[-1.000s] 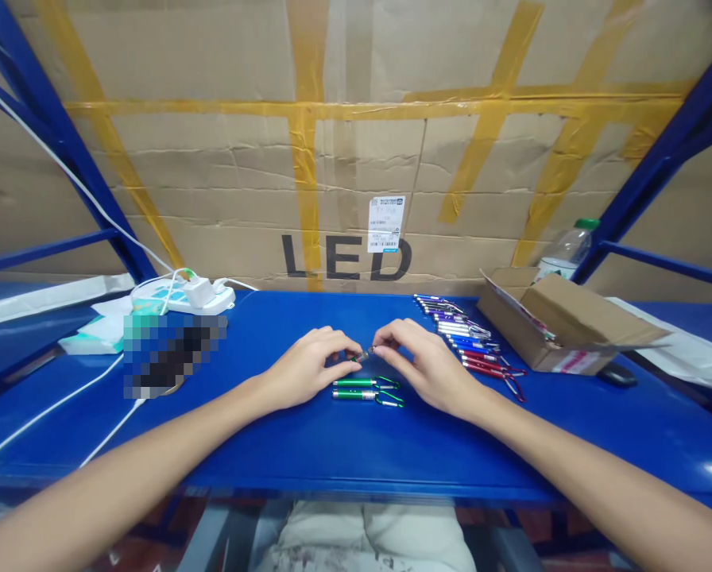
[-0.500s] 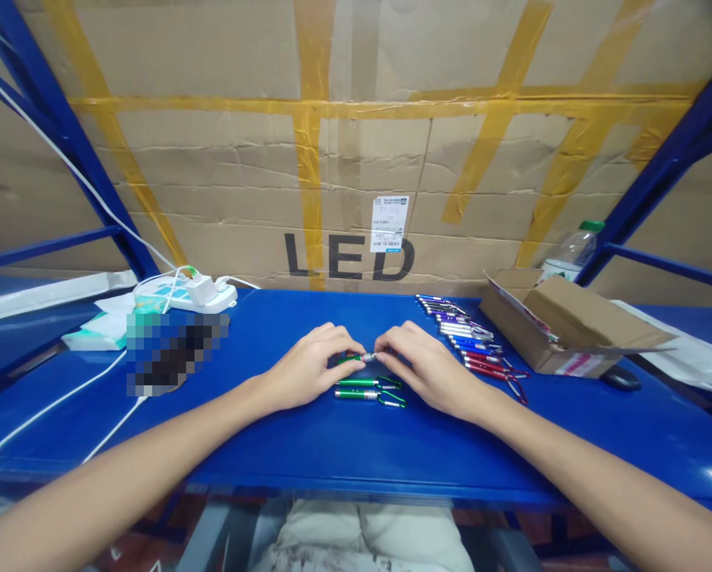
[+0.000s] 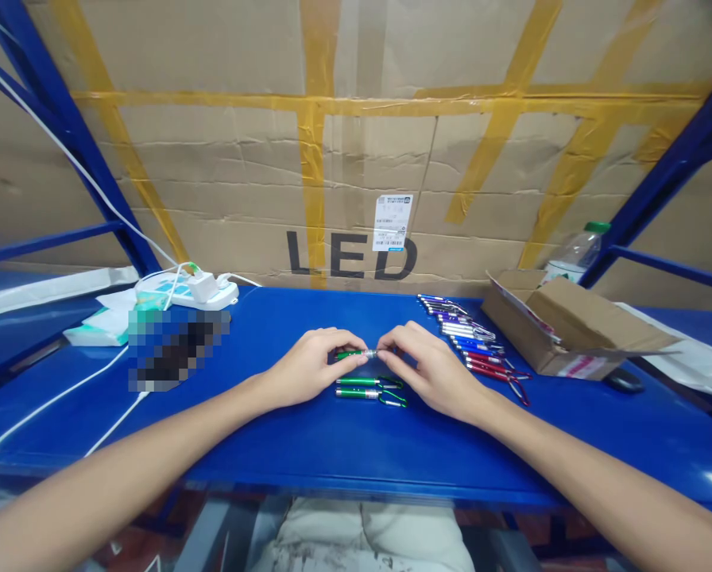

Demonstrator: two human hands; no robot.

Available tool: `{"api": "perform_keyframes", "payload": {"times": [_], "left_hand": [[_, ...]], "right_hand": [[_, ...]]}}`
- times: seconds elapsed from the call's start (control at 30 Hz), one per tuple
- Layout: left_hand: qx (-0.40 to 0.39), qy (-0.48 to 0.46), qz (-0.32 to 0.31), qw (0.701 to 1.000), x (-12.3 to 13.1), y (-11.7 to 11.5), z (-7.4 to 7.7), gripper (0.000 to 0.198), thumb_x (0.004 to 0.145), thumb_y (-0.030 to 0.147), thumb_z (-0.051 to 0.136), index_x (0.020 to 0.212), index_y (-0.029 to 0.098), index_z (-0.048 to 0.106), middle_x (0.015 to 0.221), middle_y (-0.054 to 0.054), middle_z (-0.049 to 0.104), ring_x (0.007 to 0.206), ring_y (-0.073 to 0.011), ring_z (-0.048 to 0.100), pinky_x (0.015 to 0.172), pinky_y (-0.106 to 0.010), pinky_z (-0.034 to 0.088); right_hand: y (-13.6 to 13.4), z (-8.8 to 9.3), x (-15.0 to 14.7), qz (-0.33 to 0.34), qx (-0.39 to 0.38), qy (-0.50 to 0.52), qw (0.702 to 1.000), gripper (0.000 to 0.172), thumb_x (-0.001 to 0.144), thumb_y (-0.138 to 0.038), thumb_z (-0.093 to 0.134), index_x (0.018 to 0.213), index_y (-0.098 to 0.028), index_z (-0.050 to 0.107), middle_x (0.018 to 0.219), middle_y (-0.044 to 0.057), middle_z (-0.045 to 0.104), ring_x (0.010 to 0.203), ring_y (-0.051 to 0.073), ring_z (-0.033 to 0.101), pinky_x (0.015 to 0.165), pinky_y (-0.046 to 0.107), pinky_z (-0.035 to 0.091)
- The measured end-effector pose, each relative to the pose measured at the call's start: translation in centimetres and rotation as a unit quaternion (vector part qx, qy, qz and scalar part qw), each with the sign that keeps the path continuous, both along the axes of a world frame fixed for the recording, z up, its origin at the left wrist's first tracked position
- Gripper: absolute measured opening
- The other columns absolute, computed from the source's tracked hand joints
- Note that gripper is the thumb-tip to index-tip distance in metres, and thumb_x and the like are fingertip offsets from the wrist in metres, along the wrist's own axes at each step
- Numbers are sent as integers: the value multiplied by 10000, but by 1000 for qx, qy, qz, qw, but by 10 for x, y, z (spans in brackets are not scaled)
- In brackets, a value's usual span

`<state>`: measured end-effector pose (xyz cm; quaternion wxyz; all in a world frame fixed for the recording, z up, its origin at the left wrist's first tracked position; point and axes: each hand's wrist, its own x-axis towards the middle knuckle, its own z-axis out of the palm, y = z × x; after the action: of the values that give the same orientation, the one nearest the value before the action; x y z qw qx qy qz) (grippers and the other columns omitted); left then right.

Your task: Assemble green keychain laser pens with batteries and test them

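Observation:
My left hand (image 3: 314, 364) pinches a slim green keychain flashlight (image 3: 349, 354) between thumb and fingers. My right hand (image 3: 427, 365) is closed at its silver end, thumb and index fingertip on the metal. Whether that end is a separate piece I cannot tell. Just below the hands, two more green keychain flashlights (image 3: 357, 394) with green carabiner clips lie side by side on the blue table (image 3: 308, 453). Right of my right hand is a column of similar keychain flashlights (image 3: 464, 343) in red, blue, silver, purple and black.
An open cardboard box (image 3: 540, 334) stands at the right, with a dark computer mouse (image 3: 624, 381) beside it and a green-capped bottle (image 3: 576, 250) behind. A white power strip (image 3: 218, 295) with cables lies at the left, near a blurred dark object (image 3: 180, 349). A large carton (image 3: 225, 191) closes off the back.
Both hands stay together at the same spot. More of the green flashlight's body shows between the left fingers, and the right fingertips have shifted slightly. The view has moved a little.

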<state>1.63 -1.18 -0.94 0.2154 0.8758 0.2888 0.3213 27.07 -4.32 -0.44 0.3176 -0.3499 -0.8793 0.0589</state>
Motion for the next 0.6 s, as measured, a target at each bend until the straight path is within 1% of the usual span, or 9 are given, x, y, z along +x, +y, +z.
{"api": "perform_keyframes", "payload": {"times": [0.1,0.23,0.3,0.4,0.5,0.6], "left_hand": [[-19,-15,0,1000,1,-1,1,202,1051,357,670,1140,209,775,1073,-31,809,950,-189,726,842,-297,519],[-6,-16,-5,1000,0,-1,2,185,1050,326,668,1127,195,773,1063,-38,800,951,-187,725,845,-287,517],[0,-15,-7,1000,0,-1,3,179,1052,316,666,1127,192,770,1046,-35,794,920,-177,720,812,-274,512],[8,-14,-6,1000,0,-1,2,176,1054,316,668,1126,192,770,1021,-28,787,864,-160,707,755,-257,500],[25,-12,-5,1000,0,-1,1,166,1052,304,671,1130,195,769,1012,-28,784,849,-159,702,746,-255,499],[47,-14,-7,999,-1,-1,1,155,1052,286,671,1135,192,763,1001,-32,776,844,-160,700,747,-257,503]], "right_hand": [[-1,0,-1,-3,-6,8,1000,136,1125,-261,520,1046,-227,625,995,62,711,897,222,583,812,357,475],[0,-1,-2,-3,-28,11,1000,124,1118,-258,529,1033,-228,615,983,53,698,900,215,593,805,342,466],[0,-1,-3,-2,-43,15,999,129,1117,-257,527,1020,-229,607,971,45,688,896,210,591,806,336,458],[1,-2,-4,-1,-72,35,997,139,1114,-262,525,996,-230,592,950,30,673,877,201,583,804,332,445],[1,-3,-5,5,-105,60,993,153,1111,-286,523,985,-229,587,944,20,663,859,193,580,798,330,439],[2,-5,-6,16,-162,101,981,179,1106,-336,535,975,-227,590,908,4,644,817,180,572,762,317,440]]}}
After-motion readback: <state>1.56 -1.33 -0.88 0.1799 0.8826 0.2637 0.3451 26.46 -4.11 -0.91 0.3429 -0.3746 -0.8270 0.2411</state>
